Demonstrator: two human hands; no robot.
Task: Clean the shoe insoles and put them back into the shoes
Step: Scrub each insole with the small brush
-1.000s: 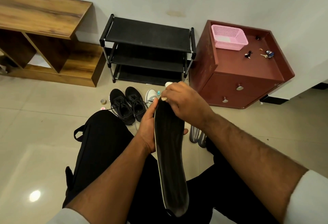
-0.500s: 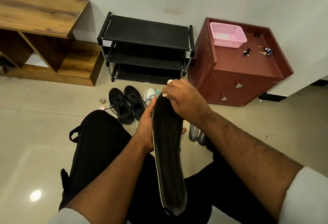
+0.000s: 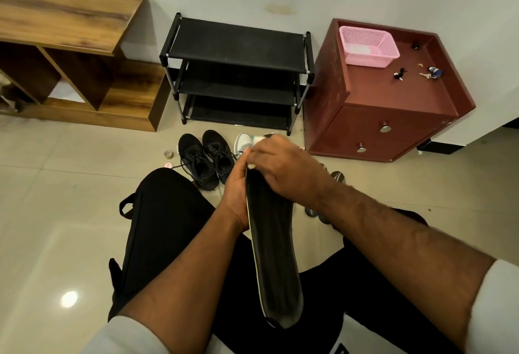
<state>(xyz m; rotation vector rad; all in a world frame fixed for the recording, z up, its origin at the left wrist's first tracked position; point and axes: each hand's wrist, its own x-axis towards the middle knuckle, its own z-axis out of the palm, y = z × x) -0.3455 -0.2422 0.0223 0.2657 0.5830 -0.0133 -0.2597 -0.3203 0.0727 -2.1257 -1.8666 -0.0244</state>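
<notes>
Left hand (image 3: 238, 185) cupping the black insole (image 3: 273, 252) from behind over the lap, right hand (image 3: 283, 169) now curled further over its toe end, fingers gripping, likely wiping; black shoes (image 3: 207, 158) waiting on floor.

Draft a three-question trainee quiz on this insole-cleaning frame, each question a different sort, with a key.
1. True or false: the black insole is inside one of the black shoes.
2. The pink basket sits on: A) the shoe rack; B) the red-brown cabinet; C) the floor.
3. Which hand holds the insole from its left edge?

Key: 1) False, it is held up above the lap. 2) B. 3) The left hand; the right hand covers the far end, its grip unclear.
</notes>
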